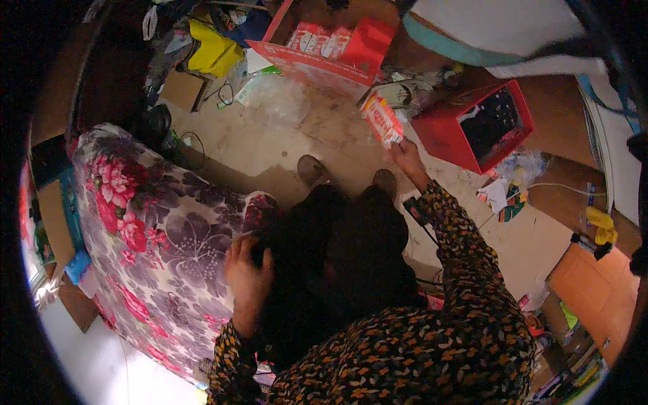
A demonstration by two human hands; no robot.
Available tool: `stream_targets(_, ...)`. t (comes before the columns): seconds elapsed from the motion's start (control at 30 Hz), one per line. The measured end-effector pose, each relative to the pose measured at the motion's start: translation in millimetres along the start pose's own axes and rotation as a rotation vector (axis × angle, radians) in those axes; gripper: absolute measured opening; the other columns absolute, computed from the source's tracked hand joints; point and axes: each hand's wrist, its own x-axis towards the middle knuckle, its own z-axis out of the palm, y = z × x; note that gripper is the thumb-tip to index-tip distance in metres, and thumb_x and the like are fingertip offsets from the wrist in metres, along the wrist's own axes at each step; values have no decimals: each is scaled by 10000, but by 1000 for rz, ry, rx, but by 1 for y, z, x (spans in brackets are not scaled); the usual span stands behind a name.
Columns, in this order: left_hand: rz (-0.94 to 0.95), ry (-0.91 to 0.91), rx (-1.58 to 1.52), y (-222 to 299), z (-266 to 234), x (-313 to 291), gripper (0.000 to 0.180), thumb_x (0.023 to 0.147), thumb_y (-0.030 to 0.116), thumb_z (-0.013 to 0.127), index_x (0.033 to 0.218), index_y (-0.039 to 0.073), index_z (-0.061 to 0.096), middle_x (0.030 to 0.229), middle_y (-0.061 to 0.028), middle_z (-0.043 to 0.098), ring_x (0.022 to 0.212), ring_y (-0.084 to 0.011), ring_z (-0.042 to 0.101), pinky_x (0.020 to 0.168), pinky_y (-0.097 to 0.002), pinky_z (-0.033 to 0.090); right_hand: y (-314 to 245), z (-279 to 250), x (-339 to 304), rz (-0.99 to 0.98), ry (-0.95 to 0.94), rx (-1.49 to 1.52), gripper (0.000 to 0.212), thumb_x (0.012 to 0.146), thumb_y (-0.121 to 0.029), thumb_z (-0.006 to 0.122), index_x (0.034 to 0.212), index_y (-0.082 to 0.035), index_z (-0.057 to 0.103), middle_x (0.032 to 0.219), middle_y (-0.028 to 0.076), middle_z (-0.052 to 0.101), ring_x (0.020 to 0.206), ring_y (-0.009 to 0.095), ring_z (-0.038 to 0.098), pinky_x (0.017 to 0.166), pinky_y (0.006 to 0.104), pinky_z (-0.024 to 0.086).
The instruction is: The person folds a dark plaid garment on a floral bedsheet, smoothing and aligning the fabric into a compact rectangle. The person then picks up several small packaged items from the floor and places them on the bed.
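My right hand [410,159] is stretched forward over the floor and grips the near end of a red, orange and white packet [382,120]. The packet tilts, its far end pointing towards a red carton [317,66] that holds several similar red and white packs [319,40]. To the right of the packet, a second red box [449,131] lies tipped with its dark, speckled opening showing. My left hand [248,273] rests at my thigh, beside the flowered cover [169,236]. Its fingers are loosely bent and apart, with nothing visible in them.
Clear plastic wrap [277,98] and a yellow bag [214,50] litter the floor ahead. A brown cardboard piece [182,91] lies at the left. On the right are crumpled wrappers [496,196], a yellow object [601,226] and an orange-brown panel [597,290]. My shoes [312,170] stand below the packet.
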Motion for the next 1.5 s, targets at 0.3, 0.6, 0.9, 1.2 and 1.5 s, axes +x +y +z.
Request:
stream_targets(0.3,-364,-489,-1175,65,54,94,550,806,420,621,1188,53,470,1083,-85,550,984,-209,533,806,-345,423,-152,39,-85,-425,-162,-618,287,859,-122,489,1141,-72,503,789,132,597,647,285,601,587,343,487)
stream_targets(0.6,-399,-556,-1711,38,63,116,419,829,280,597,1131,29,450,1042,-113,554,952,-245,563,795,-417,478,-202,94,-52,-758,-513,-780,362,820,-210,522,1160,-95,478,874,153,614,691,336,605,555,457,486)
stream_targets(0.9,-526,-181,-1848,32,56,113,324,774,-7,531,1090,-24,461,1033,-118,560,958,-278,572,867,-414,479,-62,31,42,-66,475,-672,451,804,-257,597,1162,-7,482,976,183,599,869,346,587,764,410,475)
stream_targets(1.2,-578,-283,-1748,33,55,118,367,780,21,552,1128,-14,440,1035,-105,566,948,-262,580,850,-411,487,41,-27,151,-13,888,-631,345,785,-248,593,1038,-20,538,929,162,593,804,326,583,702,408,474)
stream_targets(1.5,-612,-276,-1744,33,56,120,355,776,24,563,1112,-4,454,1017,-112,576,912,-260,595,810,-411,506,82,-25,146,-219,819,-394,245,796,-239,559,937,-40,581,840,126,600,749,301,574,657,400,472)
